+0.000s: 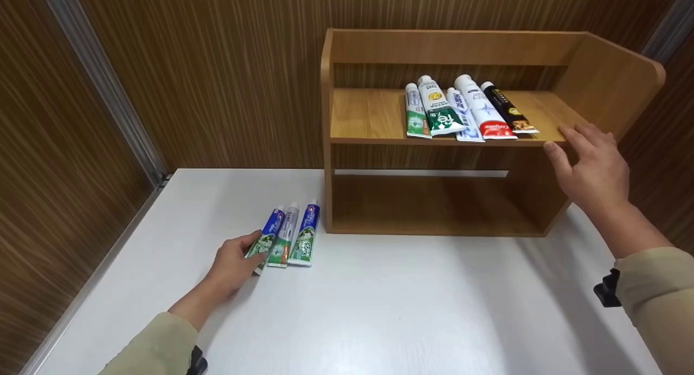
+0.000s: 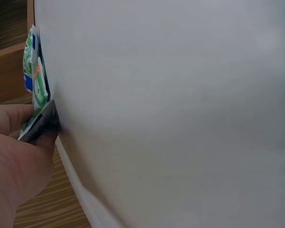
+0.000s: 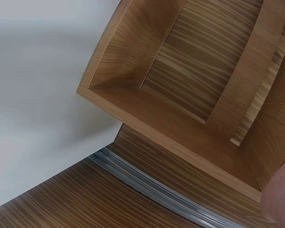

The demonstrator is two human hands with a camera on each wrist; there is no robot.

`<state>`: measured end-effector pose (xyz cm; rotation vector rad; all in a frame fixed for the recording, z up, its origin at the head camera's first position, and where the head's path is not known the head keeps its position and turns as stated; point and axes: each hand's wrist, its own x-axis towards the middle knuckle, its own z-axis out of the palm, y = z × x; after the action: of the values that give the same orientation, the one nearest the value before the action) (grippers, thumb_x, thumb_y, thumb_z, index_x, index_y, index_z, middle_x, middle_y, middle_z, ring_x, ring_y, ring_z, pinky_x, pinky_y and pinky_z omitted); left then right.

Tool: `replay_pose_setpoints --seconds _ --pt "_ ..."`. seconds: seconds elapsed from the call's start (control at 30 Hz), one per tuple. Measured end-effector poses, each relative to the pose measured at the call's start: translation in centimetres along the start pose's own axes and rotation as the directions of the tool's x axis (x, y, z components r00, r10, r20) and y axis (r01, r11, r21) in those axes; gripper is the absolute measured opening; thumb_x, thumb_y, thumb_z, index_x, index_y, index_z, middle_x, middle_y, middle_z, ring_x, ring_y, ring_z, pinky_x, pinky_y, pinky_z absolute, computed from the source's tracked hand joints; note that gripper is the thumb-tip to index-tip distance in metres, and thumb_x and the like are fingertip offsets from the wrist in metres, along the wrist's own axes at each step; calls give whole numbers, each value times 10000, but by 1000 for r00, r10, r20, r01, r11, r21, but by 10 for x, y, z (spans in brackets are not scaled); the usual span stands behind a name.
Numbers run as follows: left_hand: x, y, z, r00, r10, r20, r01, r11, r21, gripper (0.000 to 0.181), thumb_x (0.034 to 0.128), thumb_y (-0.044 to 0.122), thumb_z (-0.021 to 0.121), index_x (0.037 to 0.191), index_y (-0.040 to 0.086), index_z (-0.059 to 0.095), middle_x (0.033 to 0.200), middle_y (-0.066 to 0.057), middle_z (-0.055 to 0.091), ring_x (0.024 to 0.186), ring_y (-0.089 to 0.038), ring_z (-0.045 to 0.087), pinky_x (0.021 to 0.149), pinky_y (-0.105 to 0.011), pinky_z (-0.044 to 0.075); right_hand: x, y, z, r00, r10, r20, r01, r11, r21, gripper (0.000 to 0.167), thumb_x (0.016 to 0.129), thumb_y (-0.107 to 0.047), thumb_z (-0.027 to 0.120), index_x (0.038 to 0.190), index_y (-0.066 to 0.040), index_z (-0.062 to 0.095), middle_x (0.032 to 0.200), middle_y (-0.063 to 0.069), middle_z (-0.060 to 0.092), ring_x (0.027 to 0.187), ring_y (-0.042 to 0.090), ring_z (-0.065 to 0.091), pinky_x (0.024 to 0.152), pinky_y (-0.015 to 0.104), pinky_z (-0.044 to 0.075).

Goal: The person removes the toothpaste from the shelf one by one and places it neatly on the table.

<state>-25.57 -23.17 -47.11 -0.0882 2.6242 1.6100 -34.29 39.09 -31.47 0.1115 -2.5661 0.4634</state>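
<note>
A: L hand (image 1: 233, 264) status?
B: Grip's clamped on the leftmost tube (image 1: 272, 223), on the desk (image 1: 379, 299) side, left of the shelf unit (image 1: 327, 147). Can't tell if it's lifted.
A: R hand (image 1: 596, 166)?
B: Thumb & fingers apart, nothing held, at the upper shelf's (image 1: 368, 112) R end.
A: Progress, approx.?
B: Over half done, I'd say: five tubes (image 1: 464, 115) up there, 3 left incl. the pinched one. Middle tube (image 1: 284, 237) & right-hand tube (image 1: 306, 234) lie just beside it.
</note>
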Motion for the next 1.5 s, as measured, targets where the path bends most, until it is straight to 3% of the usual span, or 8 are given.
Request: replay_pose_setpoints --seconds 0.03,0.37,0.63,0.87,1.5 --pt "1 -1 0 1000 8 6 -8 1000 8 614 1045 34 623 1608 -24 386 1599 -254 461 1471 -369 450 1187 -495 416 0 -1 0 1000 3 5 -3 1000 0 640 1116 -487 467 1611 -82 447 1649 275 368 1564 478 243 1304 545 69" --pt "6 -1 0 999 33 34 -36 997 66 625 1044 95 660 1607 -6 407 1579 -236 499 1482 -379 447 1210 -500 382 1 -1 -2 1000 14 28 -14 1000 6 654 1115 -512 446 1641 -125 408 1676 256 334 1582 465 201 1301 557 49" --pt "7 -1 -1 998 45 36 -49 992 118 630 1037 141 688 1596 3 434 1561 -221 527 1473 -388 460 1206 -518 384 0 0 -1 1000 -4 0 4 1000 3 639 1116 -494 457 1620 -100 441 1649 268 376 1579 450 227 1304 545 66" --pt "8 -1 -4 997 55 48 -64 977 204 651 1037 172 704 1590 -27 426 1555 -234 525 1487 -409 432 1215 -540 362 -1 2 3 997 -42 -70 43 999 18 578 1105 -411 530 1546 -37 530 1578 298 459 1537 475 314 1305 539 111" --pt "10 0 -4 998 32 62 -48 961 271 661 1042 217 703 1593 -17 423 1595 -227 478 1520 -435 366 1241 -563 301 0 -1 1 1000 8 7 -8 1000 0 652 1113 -505 450 1625 -100 431 1661 262 360 1578 459 222 1303 556 71"
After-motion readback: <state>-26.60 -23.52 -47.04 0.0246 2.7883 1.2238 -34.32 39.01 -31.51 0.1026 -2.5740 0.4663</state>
